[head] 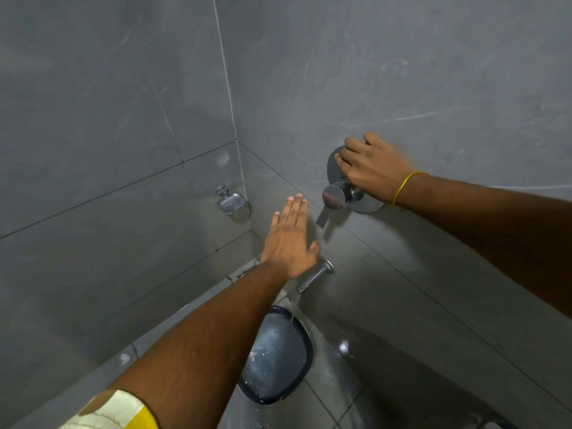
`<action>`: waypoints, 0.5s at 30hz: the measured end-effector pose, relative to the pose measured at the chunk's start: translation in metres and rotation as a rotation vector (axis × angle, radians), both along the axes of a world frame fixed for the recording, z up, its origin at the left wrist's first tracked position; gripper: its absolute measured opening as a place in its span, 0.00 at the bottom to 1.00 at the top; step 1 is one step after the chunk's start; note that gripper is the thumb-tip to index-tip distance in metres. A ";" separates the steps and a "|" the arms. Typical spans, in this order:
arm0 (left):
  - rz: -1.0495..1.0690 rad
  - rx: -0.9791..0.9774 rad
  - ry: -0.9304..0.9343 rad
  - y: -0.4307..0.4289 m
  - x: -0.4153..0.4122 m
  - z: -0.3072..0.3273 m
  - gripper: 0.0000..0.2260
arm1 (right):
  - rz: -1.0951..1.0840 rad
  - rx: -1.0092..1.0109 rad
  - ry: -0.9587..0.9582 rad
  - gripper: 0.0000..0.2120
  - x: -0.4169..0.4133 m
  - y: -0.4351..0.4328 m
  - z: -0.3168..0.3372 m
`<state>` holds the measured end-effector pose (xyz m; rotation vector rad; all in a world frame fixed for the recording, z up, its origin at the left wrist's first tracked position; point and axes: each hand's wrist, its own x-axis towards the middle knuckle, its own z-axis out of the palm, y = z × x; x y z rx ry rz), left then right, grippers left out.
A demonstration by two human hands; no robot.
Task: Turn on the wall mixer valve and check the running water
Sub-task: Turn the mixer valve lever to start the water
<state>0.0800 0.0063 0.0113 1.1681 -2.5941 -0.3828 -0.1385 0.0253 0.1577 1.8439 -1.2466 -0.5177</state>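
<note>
Right hand [373, 168] was gripping the wall mixer valve [346, 191], though the fingers looked blurry. Left hand [289, 239] was flat and spread above the spout [314, 277], water [294, 308] pouring into the bucket [305, 360].

No legible text, labels, brand marks, numbers or signs anywhere in the head view. The surfaces that show carry no readable marking.
</note>
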 end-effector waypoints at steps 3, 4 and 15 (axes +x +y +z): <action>-0.002 0.001 0.005 0.001 0.002 -0.001 0.44 | 0.005 -0.043 0.087 0.21 -0.005 -0.003 -0.004; -0.004 0.001 0.004 0.001 0.002 -0.001 0.44 | 0.001 -0.030 0.135 0.23 -0.006 -0.004 -0.004; -0.015 0.017 -0.030 0.002 0.009 -0.003 0.44 | 0.097 0.069 0.348 0.30 -0.017 -0.013 0.004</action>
